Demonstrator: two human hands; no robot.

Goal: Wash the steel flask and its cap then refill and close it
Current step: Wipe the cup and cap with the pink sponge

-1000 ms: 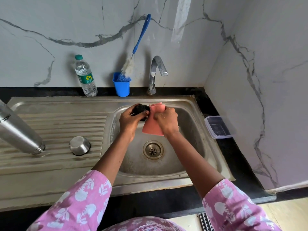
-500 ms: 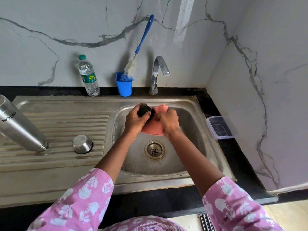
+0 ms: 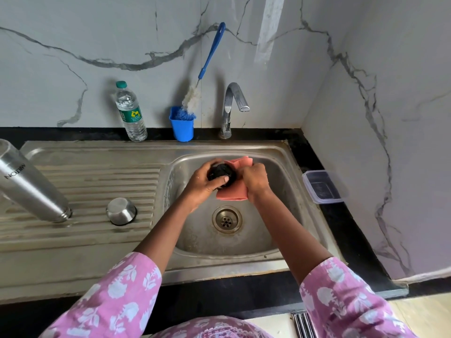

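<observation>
The steel flask (image 3: 29, 184) stands inverted on the drainboard (image 3: 97, 181), its steel cup cap (image 3: 121, 211) just beside it. Over the sink basin (image 3: 288, 191), the left hand (image 3: 203, 184) fingers grip the black inner cap (image 3: 221, 173); the right hand (image 3: 255, 180) fingers clutch a pink cloth (image 3: 234, 191) against it.

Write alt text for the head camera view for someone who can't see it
Over a steel sink, the left hand holds a black cap while the right hand presses a pink cloth to it. The flask stands upside down on the drainboard.
</observation>
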